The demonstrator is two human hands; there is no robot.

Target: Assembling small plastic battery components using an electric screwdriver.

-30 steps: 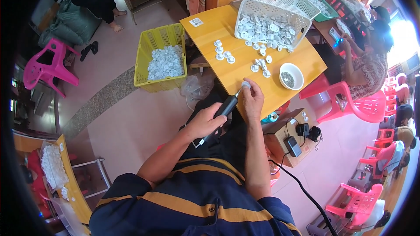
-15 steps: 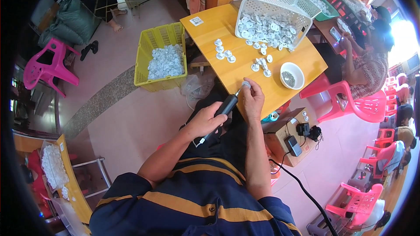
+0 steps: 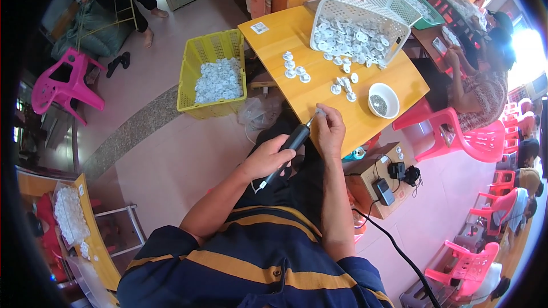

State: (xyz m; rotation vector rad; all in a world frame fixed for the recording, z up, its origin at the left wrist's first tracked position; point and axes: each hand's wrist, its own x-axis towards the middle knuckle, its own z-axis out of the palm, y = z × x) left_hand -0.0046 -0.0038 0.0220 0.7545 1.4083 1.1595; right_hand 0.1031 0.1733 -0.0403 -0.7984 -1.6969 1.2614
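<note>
My left hand (image 3: 265,158) is wrapped round a black electric screwdriver (image 3: 294,140), its bit pointing up and to the right. The tip meets a small white plastic part (image 3: 320,113), pinched in the fingertips of my right hand (image 3: 331,132) at the near edge of the yellow table (image 3: 274,34). My fingers hide most of that part. Beyond my hands, several loose round white parts (image 3: 290,64) lie on the tabletop. To the right stands a white bowl (image 3: 393,92) with small metal screws (image 3: 377,102) in it.
A tilted white basket (image 3: 315,34) of white parts sits at the table's far side. Left of the table is a yellow crate (image 3: 185,80) of similar parts. A carton (image 3: 365,174) carries black adapters at right. Pink chairs (image 3: 482,140) and a seated person (image 3: 476,88) are farther right.
The person at the upper left has moved left with a metal-legged frame. My view has shifted slightly; both hands keep their grip, screwdriver tip still at the white part.
</note>
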